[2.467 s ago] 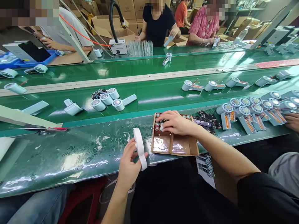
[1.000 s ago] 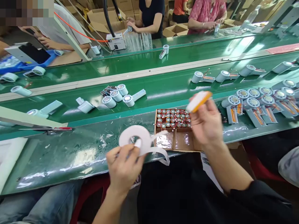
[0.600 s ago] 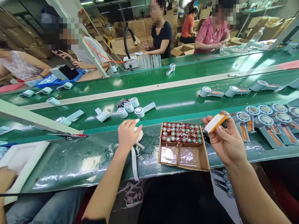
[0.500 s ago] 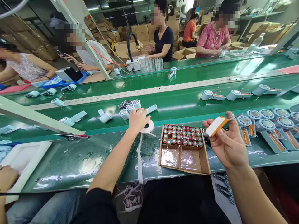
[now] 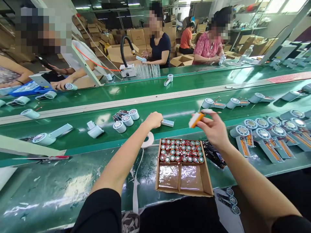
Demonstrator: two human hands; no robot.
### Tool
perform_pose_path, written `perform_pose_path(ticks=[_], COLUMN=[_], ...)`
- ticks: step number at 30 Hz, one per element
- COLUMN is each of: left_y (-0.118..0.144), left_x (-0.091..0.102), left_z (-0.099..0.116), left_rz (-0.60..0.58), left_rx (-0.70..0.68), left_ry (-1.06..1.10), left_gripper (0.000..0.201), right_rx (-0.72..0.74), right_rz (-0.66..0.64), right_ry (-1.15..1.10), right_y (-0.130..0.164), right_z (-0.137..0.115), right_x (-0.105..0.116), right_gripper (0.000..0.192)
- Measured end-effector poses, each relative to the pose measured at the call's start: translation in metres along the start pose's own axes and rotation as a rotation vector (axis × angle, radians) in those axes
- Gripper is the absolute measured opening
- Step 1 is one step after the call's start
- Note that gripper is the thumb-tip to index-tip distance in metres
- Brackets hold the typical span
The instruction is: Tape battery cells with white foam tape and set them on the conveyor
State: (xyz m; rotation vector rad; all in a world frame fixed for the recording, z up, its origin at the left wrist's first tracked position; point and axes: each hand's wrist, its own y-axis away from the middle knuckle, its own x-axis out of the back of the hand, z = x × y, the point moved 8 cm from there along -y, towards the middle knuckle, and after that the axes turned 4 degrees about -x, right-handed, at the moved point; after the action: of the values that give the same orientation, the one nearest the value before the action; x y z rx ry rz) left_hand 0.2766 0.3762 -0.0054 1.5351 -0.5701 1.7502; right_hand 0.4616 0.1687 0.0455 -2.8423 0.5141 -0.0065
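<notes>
Hands over the belt, battery and shell

Fingers of my left hand (image 5: 153, 119) are curled together around the near end of a pale blue shell piece (image 5: 167, 123) that lies on the green belt (image 5: 80, 106); the far end of the piece sticks out to the right of my fist. My arm stretches over the table (image 5: 73, 181), and just below the wrist a white tape roll (image 5: 148, 139) lies flat at the belt's near edge, its loose strip (image 5: 134, 181) trailing back across the table toward me.

My right hand (image 5: 212, 129) is raised above the belt, fingers pinched on a flat white-and-orange battery (image 5: 195, 119), blurred, with thin wires running off its far end. The battery is off the surface, well apart from the shell piece, above and just behind the cardboard tray (image 5: 209, 181).

That tray sits on the table between my arms. Its far compartment is packed with small round parts (image 5: 181, 151) with red wires; the two near compartments show only shiny film. Dark circuit boards (image 5: 213, 153) lie touching the tray's right side. Farther right, rows of round fan heads (image 5: 261, 132) with orange leads cover the table. To the left of my fist, a few fan heads (image 5: 123, 120) stand grouped on the belt. Across the belts, other people work at their own stations.
</notes>
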Motion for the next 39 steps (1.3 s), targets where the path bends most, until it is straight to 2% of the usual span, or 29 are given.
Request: perform_pose_path(ticks=[4, 7, 10, 17, 22, 24, 26, 29, 31, 33, 35, 37, 39], left_y=[-0.005, -0.004, -0.004, -0.012, -0.025, -0.022, -0.003, 0.057, 0.11, 0.157, 0.191, 0.211, 0.224], left_x=[0.01, 0.015, 0.016, 0.01, 0.008, 0.013, 0.018, 0.017, 0.006, -0.012, -0.027, -0.032, -0.023], left_z=[-0.003, -0.006, -0.007, -0.008, 0.004, 0.007, 0.007, -0.003, -0.016, -0.026, -0.034, -0.041, -0.044], left_rz=[-0.054, -0.051, -0.005, 0.162, 0.208, 0.22, 0.241, 0.286, 0.284, 0.235, 0.189, 0.201, 0.314], left_rx=[-0.031, -0.011, 0.035, 0.175, 0.231, 0.227, 0.195, 0.128, 0.093, 0.032, -0.041, -0.062, -0.001], left_ry=[0.031, 0.046, 0.068, 0.124, 0.178, 0.214, 0.246, 0.262, 0.259, 0.237, 0.169, 0.068, -0.015], left_gripper=[0.013, 0.017, 0.019, 0.023, 0.02, 0.021, 0.025, 0.035, 0.037, 0.042, 0.051, 0.05, 0.038], right_rx=[0.058, 0.105, 0.127, 0.128, 0.088, 0.058, 0.031, 0.003, -0.016, -0.031, -0.021, 0.013, 0.047], right_rz=[-0.353, -0.494, -0.561, -0.641, -0.723, -0.747, -0.747, -0.669, -0.546, -0.402, -0.289, -0.236, -0.247], right_ry=[0.613, 0.831, 0.956, 1.24, 1.347, 1.375, 1.381, 1.342, 1.29, 1.218, 1.131, 1.043, 0.96], right_y=[-0.065, -0.087, -0.093, -0.086, -0.09, -0.096, -0.102, -0.11, -0.112, -0.111, -0.105, -0.095, -0.078], right_z=[0.035, 0.057, 0.07, 0.086, 0.087, 0.085, 0.081, 0.073, 0.066, 0.059, 0.049, 0.035, 0.017], right_x=[-0.062, -0.089, -0.1, -0.097, -0.116, -0.123, -0.123, -0.105, -0.082, -0.06, -0.048, -0.052, -0.067], right_gripper=[0.042, 0.042, 0.041, 0.043, 0.042, 0.037, 0.03, 0.027, 0.03, 0.032, 0.035, 0.038, 0.038])
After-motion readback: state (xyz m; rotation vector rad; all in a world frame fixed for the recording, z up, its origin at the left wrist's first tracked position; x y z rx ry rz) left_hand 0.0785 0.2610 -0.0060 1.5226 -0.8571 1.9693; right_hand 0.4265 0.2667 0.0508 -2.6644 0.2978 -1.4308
